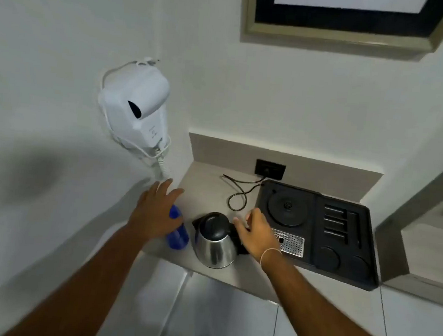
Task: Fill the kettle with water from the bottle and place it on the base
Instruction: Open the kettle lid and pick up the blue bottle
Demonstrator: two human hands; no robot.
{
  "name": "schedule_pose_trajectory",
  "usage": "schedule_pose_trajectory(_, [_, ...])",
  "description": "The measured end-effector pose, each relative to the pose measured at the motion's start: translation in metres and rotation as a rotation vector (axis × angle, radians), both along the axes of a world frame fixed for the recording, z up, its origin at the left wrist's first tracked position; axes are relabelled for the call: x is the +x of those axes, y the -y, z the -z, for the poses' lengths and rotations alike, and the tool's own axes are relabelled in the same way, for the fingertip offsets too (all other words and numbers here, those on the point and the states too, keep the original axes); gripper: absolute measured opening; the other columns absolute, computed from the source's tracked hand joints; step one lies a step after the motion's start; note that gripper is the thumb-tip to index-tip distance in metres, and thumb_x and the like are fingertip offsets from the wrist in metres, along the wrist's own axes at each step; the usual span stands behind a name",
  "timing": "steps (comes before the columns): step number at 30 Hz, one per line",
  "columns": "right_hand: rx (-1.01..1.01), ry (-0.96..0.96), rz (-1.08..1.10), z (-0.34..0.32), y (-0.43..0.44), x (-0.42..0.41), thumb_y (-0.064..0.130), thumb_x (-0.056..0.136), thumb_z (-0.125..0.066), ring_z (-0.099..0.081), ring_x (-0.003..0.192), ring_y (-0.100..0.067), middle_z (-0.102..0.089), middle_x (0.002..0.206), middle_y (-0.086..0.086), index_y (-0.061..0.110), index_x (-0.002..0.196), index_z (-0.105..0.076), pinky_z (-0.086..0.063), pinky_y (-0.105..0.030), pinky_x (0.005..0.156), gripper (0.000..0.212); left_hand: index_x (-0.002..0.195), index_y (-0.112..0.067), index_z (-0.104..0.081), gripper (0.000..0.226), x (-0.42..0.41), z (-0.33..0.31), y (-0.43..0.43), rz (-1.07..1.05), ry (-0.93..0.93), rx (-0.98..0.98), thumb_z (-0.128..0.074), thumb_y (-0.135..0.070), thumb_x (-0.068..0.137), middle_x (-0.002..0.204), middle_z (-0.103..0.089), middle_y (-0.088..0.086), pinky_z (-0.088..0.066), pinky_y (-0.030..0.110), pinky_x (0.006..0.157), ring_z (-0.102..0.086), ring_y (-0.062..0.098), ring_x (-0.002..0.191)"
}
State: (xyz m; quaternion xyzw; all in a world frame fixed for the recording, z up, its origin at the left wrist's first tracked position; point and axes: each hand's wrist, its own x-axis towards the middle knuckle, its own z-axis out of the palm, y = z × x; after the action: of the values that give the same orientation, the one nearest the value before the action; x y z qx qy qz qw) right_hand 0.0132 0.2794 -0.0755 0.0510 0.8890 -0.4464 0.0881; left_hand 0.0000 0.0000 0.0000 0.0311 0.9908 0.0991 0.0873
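A steel kettle with a black lid stands upright on the grey counter, lid closed. Just left of it stands a blue water bottle, partly hidden by my left hand, which hovers over its top with fingers spread and holds nothing. My right hand is at the kettle's black handle on its right side, fingers curled loosely; whether it grips the handle is unclear. The round black kettle base sits in the black tray behind my right hand, with nothing on it.
The black tray has a metal drip grate and slotted holders. A black cord runs to a wall socket. A white wall-mounted hair dryer hangs at left. The counter edge is near my arms.
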Motion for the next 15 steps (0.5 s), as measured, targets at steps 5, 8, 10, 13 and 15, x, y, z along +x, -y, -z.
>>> schedule_pose_trajectory(5, [0.048, 0.104, 0.102, 0.035, 0.038, 0.005, 0.062, 0.086, -0.076, -0.06, 0.116, -0.033, -0.063, 0.124, -0.008, 0.024, 0.119, -0.048, -0.052, -0.052, 0.103, 0.057, 0.166, -0.03, -0.04, 0.08, -0.01, 0.016, 0.053, 0.042, 0.178, 0.155, -0.073, -0.012, 0.095, 0.174, -0.034, 0.0, -0.041, 0.05, 0.125, -0.044, 0.029, 0.153])
schedule_pose_trajectory(8, [0.167, 0.107, 0.162, 0.042, 0.058, 0.004, 0.082, 0.073, -0.069, -0.052, 0.132, -0.03, -0.059, 0.135, 0.0, 0.035, 0.127, -0.043, -0.041, -0.058, 0.113, 0.076, 0.157, -0.032, -0.052, 0.066, -0.014, 0.02, 0.063, 0.082, 0.134, 0.257, -0.069, -0.007, 0.098, 0.156, -0.054, -0.008, -0.051, 0.049, 0.116, -0.061, 0.022, 0.137])
schedule_pose_trajectory(10, [0.222, 0.113, 0.199, 0.044, 0.067, 0.001, 0.087, 0.068, -0.067, -0.048, 0.137, -0.029, -0.055, 0.139, 0.003, 0.036, 0.133, -0.041, -0.037, -0.061, 0.115, 0.087, 0.152, -0.031, -0.058, 0.058, -0.021, 0.02, 0.07, 0.084, 0.102, 0.282, -0.069, -0.01, 0.099, 0.15, -0.06, -0.009, -0.052, 0.048, 0.114, -0.064, 0.021, 0.131])
schedule_pose_trajectory(13, [0.286, 0.112, 0.22, 0.043, 0.073, -0.004, 0.088, 0.066, -0.066, -0.049, 0.137, -0.028, -0.054, 0.141, 0.004, 0.035, 0.137, -0.04, -0.038, -0.062, 0.113, 0.092, 0.147, -0.03, -0.062, 0.052, -0.032, 0.014, 0.077, 0.085, 0.117, 0.277, -0.074, -0.021, 0.098, 0.144, -0.065, -0.007, -0.052, 0.049, 0.113, -0.066, 0.023, 0.128])
schedule_pose_trajectory(15, [0.292, 0.115, 0.239, 0.041, 0.077, -0.005, 0.087, 0.065, -0.068, -0.05, 0.136, -0.028, -0.055, 0.14, 0.003, 0.035, 0.136, -0.04, -0.043, -0.06, 0.11, 0.093, 0.145, -0.032, -0.064, 0.05, -0.037, 0.011, 0.081, 0.09, 0.122, 0.26, -0.077, -0.032, 0.096, 0.139, -0.068, -0.008, -0.053, 0.048, 0.111, -0.067, 0.022, 0.125])
